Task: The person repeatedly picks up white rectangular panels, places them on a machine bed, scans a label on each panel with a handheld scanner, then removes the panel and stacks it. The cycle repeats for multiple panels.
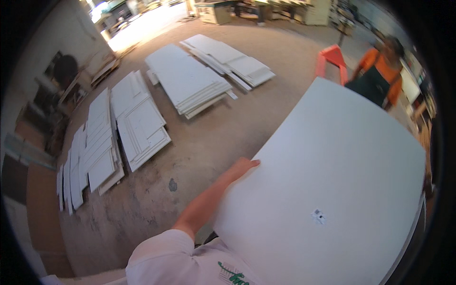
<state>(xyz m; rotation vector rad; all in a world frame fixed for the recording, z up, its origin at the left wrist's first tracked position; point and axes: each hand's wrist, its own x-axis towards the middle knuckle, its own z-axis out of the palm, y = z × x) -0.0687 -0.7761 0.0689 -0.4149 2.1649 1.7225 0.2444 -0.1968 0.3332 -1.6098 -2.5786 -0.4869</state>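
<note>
A large white panel [332, 156] stretches in front of me, filling the right half of the view, with a small printed label [318, 216] stuck on its face. My left hand [243, 167] grips the panel's left edge. The thumb lies on the top face, and the other fingers are mostly hidden at the edge. My right hand does not show; the panel and the dark rim of the picture take up that side.
Beyond the panel's far end stands a person [380, 76] in an orange shirt and dark apron, beside a red metal frame [332, 61]. Stacks of white boards [190, 80] and further white boards [140, 123] lie on the concrete floor [209, 137]. A wooden bench [213, 12] stands at the back.
</note>
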